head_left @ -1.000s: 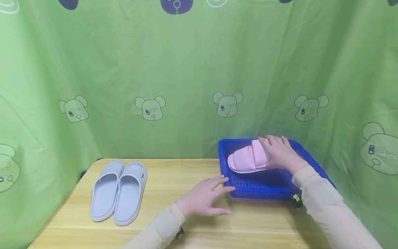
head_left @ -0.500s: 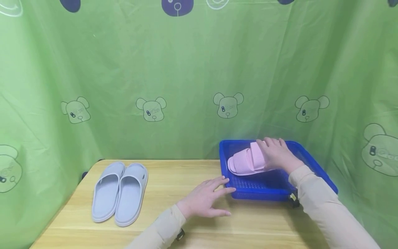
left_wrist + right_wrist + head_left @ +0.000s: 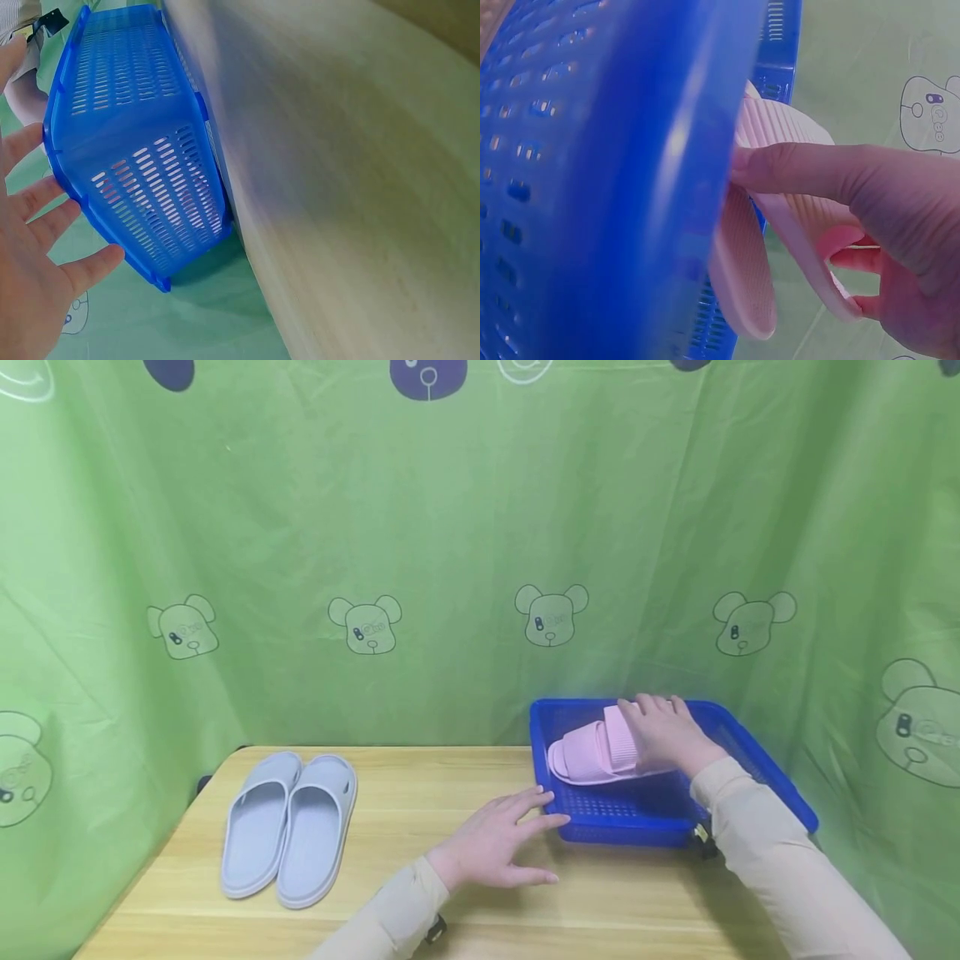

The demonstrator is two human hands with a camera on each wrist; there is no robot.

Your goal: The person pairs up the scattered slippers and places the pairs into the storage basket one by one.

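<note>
A blue plastic basket (image 3: 630,833) stands at the right of the table. One pink slipper (image 3: 585,755) lies inside it, and a second pink slipper (image 3: 621,739) overlaps the first. My right hand (image 3: 666,735) grips the second slipper; in the right wrist view the thumb (image 3: 795,166) is on one side and fingers are on the other. The basket wall hides part of both slippers there. My left hand (image 3: 491,839) is beside the basket's left front corner, fingers spread and fairly straight, with fingertips at the rim (image 3: 64,161).
A pair of grey slippers (image 3: 311,835) lies side by side on the left of the wooden table (image 3: 420,777). A green curtain (image 3: 450,527) printed with bear heads hangs behind and at both sides.
My right hand and the slipper it grips have shifted slightly left and lower in the basket. My left hand stays at the rim. The whole view has tilted a little.
</note>
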